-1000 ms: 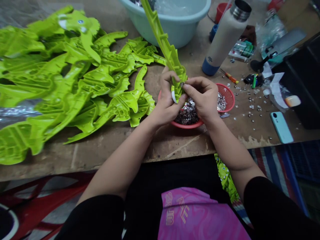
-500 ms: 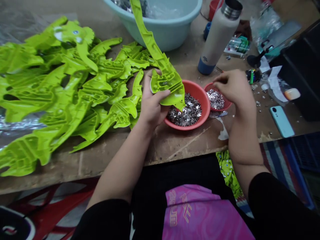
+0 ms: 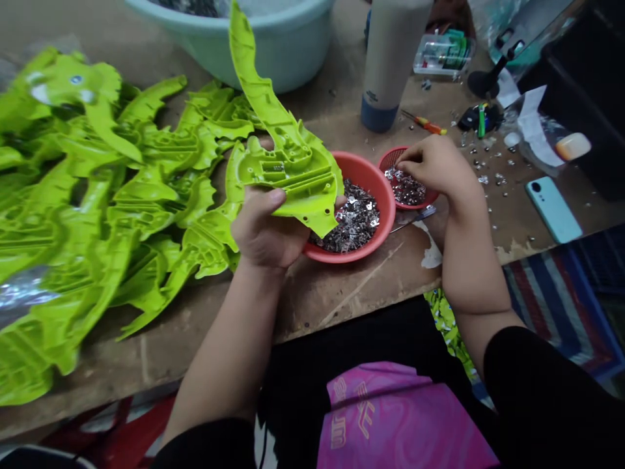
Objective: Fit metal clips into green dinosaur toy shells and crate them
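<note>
From my remote seat I log the bench left to right. At the left of the frame, a heap of lime-green plastic parts (image 3: pixel 83 195) covers much of a wooden table (image 3: pixel 336 312), with a scrap of silver foil (image 3: pixel 19 293) showing at the far left edge. At upper middle sits a pale teal basin (image 3: pixel 273 58). At centre, my left hand (image 3: pixel 266 231) grips one green plastic part (image 3: pixel 288 163) with the thumb laid across its ribbed side and the fingers curled behind, holding it just over the left rim of a red bowl (image 3: pixel 385 208); its long tail rises towards the top of the frame, in front of the basin. The bowl is full of silver bits (image 3: pixel 354 218). Right of it stands a small red mesh basket (image 3: pixel 390 158), also holding silver bits, and my right hand (image 3: pixel 439 168) is bunched over it, fingertips down among them; I cannot tell whether they pinch anything. Further right lie a bottle (image 3: pixel 390 58), a small screwdriver (image 3: pixel 424 122), scattered silver studs (image 3: pixel 498 179) and a pale teal phone (image 3: pixel 553 210).
</note>
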Tool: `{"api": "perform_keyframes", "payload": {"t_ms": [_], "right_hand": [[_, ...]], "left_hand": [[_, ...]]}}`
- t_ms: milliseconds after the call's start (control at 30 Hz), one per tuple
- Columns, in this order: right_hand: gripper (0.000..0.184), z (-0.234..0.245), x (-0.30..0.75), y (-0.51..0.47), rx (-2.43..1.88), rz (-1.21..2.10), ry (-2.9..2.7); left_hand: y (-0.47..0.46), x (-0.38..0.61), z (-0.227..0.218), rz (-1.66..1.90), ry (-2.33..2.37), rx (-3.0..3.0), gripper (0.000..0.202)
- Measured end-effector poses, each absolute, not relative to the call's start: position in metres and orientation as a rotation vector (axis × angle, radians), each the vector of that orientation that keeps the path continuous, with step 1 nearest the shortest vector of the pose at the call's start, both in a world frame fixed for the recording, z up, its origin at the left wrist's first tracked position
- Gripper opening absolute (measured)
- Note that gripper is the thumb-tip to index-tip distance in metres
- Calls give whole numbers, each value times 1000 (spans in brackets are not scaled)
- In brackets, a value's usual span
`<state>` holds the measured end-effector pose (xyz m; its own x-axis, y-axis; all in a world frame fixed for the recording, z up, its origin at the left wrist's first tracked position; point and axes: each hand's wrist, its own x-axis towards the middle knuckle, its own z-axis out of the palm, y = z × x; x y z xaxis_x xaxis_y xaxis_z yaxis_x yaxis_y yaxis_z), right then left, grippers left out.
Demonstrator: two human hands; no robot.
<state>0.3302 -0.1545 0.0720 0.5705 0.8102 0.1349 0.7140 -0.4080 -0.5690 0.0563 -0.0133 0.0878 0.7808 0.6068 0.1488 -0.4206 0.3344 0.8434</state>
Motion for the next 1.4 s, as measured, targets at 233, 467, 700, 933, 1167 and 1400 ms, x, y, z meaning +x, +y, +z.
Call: {"api": "perform_keyframes", "payload": {"t_ms": [233,467,700,933,1167,1400], "right_hand": [[11,87,291,-151,-1586,238,-1194],[16,96,241,-144,-1350,-264,-1717],[26,81,226,-137,-1652,-143,-1787],[19,80,221,-128,-1298,-475,-1832],[31,119,227,-179,-1608,-499,-1357],[32,88,251,-259,-2588,92,-1623]], "left_hand": [[1,46,84,313,150,1062,52],[7,48,68,202,127,1111,71],[14,52,72,4,-34,983,76],[11,51,80,-101,46,897,79],[-3,51,87,155,163,914,68],[-3,64,73,606,-80,801,33]]}}
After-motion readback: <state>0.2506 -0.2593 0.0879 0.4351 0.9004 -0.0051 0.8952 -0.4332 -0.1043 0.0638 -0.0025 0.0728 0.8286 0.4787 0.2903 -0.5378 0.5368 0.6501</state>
